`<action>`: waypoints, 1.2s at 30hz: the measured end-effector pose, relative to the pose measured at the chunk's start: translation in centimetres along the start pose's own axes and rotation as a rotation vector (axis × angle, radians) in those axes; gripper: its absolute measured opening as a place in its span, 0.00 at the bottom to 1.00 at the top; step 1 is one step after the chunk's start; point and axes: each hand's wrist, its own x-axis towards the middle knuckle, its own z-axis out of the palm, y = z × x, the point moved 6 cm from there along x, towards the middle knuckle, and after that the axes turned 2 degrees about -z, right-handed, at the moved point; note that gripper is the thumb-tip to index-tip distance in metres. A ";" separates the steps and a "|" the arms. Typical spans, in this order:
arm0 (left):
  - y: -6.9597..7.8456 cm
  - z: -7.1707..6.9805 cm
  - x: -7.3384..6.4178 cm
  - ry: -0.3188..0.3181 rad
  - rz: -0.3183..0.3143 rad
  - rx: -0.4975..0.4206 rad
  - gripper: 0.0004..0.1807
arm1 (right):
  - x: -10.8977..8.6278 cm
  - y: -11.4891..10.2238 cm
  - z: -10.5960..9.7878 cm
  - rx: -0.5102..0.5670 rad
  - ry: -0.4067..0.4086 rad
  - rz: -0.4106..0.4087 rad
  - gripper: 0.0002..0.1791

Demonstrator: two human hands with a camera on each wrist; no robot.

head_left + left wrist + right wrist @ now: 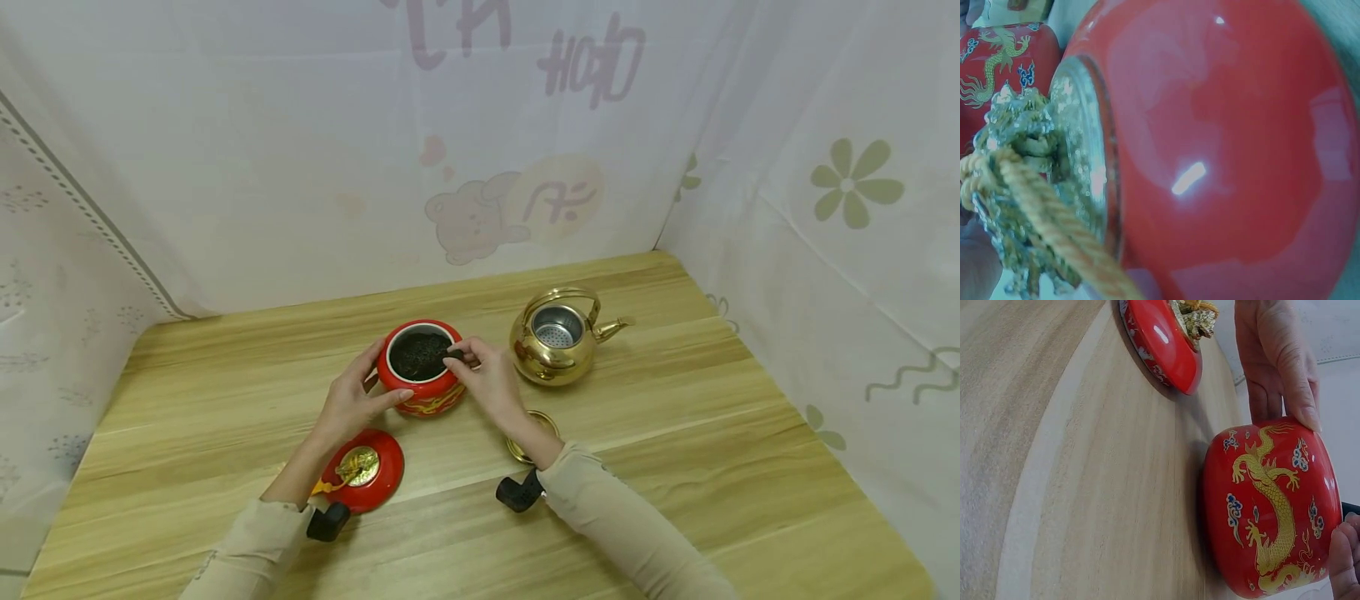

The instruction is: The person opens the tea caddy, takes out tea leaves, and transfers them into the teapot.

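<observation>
Right hand (487,379) first: thumb and fingers are pinching a small dark lump (455,355) right at the edge of the red jar (429,406); can't tell what it is, maybe a clump of the dark stuff (417,354) inside. I'd keep that pinch light but snug, and over the jar's mouth so any crumbs drop back in. Left hand (351,400) has the jar gripped from the side, thumb across the front, jar sitting on the tabletop (225,417). Good hold imo, just don't squeeze so hard it skids. Watch the left forearm, the red lid (384,475) is right beside it, and a gold lid (547,420) is partly under the right one. Gold kettle's (551,363) to the right of the jar, uncovered, strainer (556,335) showing, so a wide elbow swing could clip it.
</observation>
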 end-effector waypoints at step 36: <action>-0.1 0.1 0.0 -0.002 -0.004 -0.019 0.48 | -0.3 1.8 0.5 0.202 0.023 0.171 0.08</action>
